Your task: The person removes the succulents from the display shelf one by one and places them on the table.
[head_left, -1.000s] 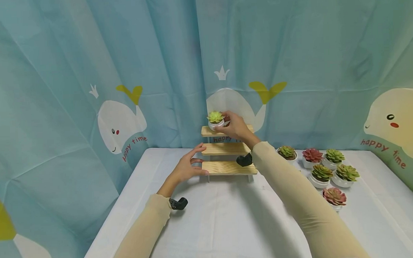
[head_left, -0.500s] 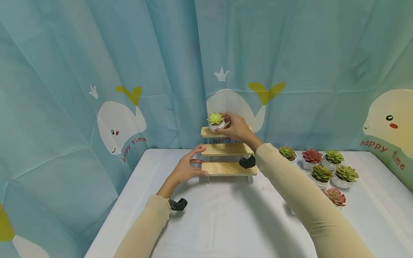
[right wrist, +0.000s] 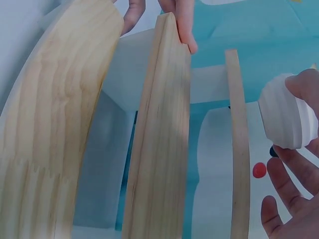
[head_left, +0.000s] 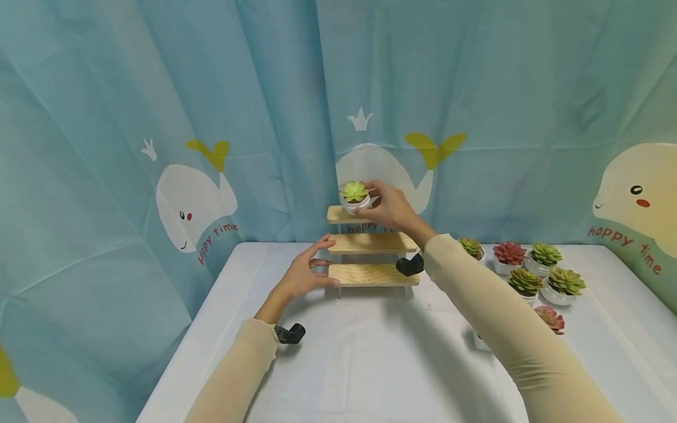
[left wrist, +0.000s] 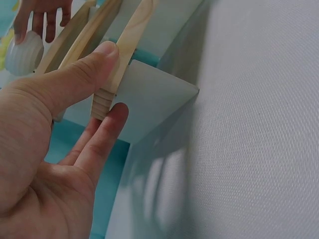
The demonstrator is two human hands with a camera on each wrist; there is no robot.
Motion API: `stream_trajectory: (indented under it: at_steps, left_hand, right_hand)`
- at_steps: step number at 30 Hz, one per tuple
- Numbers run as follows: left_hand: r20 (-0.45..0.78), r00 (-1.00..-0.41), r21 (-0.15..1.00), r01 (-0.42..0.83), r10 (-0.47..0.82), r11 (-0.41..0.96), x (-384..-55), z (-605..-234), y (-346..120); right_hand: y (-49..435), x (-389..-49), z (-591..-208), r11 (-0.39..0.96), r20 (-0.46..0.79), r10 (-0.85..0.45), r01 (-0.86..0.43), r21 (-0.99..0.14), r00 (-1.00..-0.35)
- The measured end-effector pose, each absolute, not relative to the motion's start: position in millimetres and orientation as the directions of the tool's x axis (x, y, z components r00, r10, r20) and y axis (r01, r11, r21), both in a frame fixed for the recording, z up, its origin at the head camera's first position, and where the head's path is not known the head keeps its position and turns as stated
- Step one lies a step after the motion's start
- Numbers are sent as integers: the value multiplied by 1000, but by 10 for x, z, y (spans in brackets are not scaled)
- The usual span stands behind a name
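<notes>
A three-tier wooden shelf stand point(head_left: 372, 274) stands on the table. My left hand point(head_left: 304, 273) grips the left end of its lowest board point(left wrist: 130, 42), thumb on the upper face and fingertips underneath. My right hand point(head_left: 393, 208) holds a small white pot point(right wrist: 285, 112) with a bright green succulent point(head_left: 353, 191) at the left part of the top board point(head_left: 335, 215). In the right wrist view a gap shows between this pot and the top board point(right wrist: 238, 144). Thumb and fingertips pinch the pot's sides.
Several potted succulents stand on the right of the white-covered table point(head_left: 344, 367), including a dark red one point(head_left: 509, 253) and a green one point(head_left: 566, 281). The right forearm partly covers a pink one point(head_left: 550, 320). A blue whale-print curtain point(head_left: 278, 101) hangs behind the stand.
The held pot has shifted slightly right along the top board. My right forearm has swung a little right, uncovering part of a white pot beside it. My left hand keeps its grip.
</notes>
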State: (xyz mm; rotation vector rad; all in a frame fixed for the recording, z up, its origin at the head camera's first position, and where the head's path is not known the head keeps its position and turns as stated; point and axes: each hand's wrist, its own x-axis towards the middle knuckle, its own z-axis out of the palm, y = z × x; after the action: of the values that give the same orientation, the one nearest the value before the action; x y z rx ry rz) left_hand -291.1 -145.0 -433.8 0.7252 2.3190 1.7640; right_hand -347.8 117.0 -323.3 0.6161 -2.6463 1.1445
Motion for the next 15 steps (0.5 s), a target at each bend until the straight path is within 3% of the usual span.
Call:
stream_trajectory:
  at_steps: [15]
  left_hand:
    - [182,-878,938,291,443,189,-2912,-4333,-1453]
  right_hand:
    - [1400,-3377,-3209,620,345,-301,-457,-638,-889]
